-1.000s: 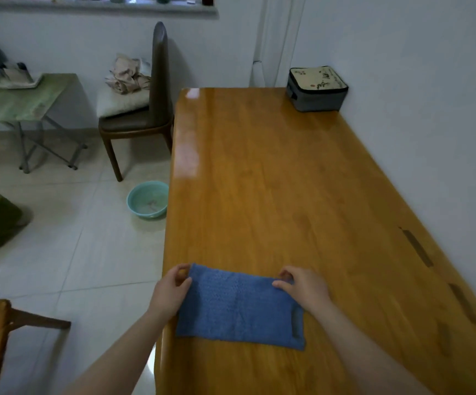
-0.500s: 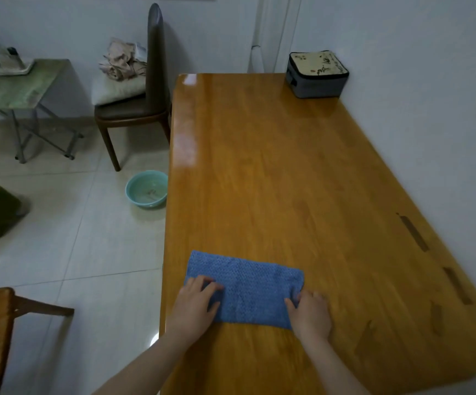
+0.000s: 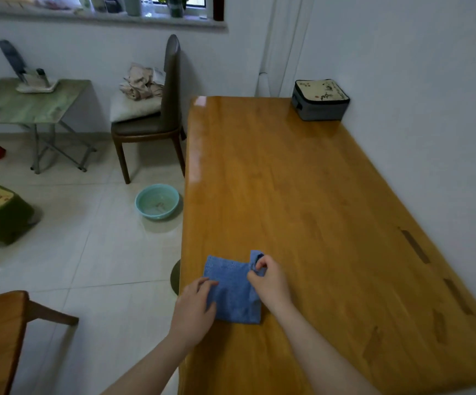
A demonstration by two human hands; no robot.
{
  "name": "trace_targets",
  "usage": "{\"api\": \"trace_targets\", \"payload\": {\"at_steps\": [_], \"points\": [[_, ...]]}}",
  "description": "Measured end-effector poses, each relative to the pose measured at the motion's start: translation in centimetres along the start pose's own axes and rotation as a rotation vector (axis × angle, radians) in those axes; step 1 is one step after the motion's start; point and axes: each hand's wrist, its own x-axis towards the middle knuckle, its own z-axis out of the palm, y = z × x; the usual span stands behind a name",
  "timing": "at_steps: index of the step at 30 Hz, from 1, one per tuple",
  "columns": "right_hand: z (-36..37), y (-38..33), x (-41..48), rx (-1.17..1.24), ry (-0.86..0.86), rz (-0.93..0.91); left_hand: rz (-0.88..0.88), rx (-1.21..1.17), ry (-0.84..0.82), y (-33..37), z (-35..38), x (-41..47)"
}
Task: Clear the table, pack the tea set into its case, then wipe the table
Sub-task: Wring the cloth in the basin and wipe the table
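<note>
- Table (image 3: 302, 209): long wooden top, its long axis running from 6 to 12 o'clock, with its 3 o'clock side against a white wall (image 3: 430, 109).
- Cloth (image 3: 231, 292): blue and folded, lying on the table towards 7 o'clock, close to the left edge. Most of it lies flat. The far right corner is lifted off the wood and bunched.
- Left hand (image 3: 194, 306): at the cloth's 8 o'clock. The fingers (image 3: 208, 283) lie on top of the cloth's left edge and hold it down. The thumb is hidden, so a pinch cannot be confirmed.
- Right hand (image 3: 271, 283): at the cloth's 3 o'clock. Thumb and fingers are curled and pinch the raised corner at the cloth's 1 o'clock.
- The hands are apart, with the width of the cloth between them.
- Case (image 3: 319, 99): grey with a pale printed lid, closed, standing at the table's 1 o'clock corner beside the wall and well apart from the cloth.
- Chair (image 3: 157, 115): dark, just off the table's 11 o'clock corner, with a cushion and crumpled fabric on the seat.
- Basin (image 3: 157, 201): pale green, on the tiled floor at the table's 9 o'clock, just beside the edge.
- Side table (image 3: 28, 101): green-topped with folding legs, at 10 o'clock and well apart from the main table.
</note>
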Motion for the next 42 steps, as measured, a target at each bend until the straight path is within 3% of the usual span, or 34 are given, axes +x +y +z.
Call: {"api": "trace_targets", "payload": {"at_steps": [7,10,15,20,29,42], "points": [[8.3,-3.1,0.1,-0.02,-0.11,0.039,-0.076,-0.005,0.015,-1.4,-1.8,-0.1],[9.8,-3.0,-0.7,-0.23,-0.16,-0.061,-0.108,-0.043,0.047,-2.6,-2.3,-0.5],[9.0,-1.7,-0.1,-0.507,0.109,-0.27,-0.165,-0.099,0.08,-4.4,-2.6,-1.2],[11.5,0.4,0.6,-0.793,-0.104,-0.366,-0.16,-0.072,0.06,-4.8,-2.9,-1.0],[13.5,0.6,1.6,-0.787,-0.01,-0.274,-0.129,-0.052,0.035,-5.6,-2.9,-0.2],[12.8,4.2,-3.1,-0.84,-0.006,-0.387,-0.135,-0.029,0.015,-5.4,-2.7,0.3]]}}
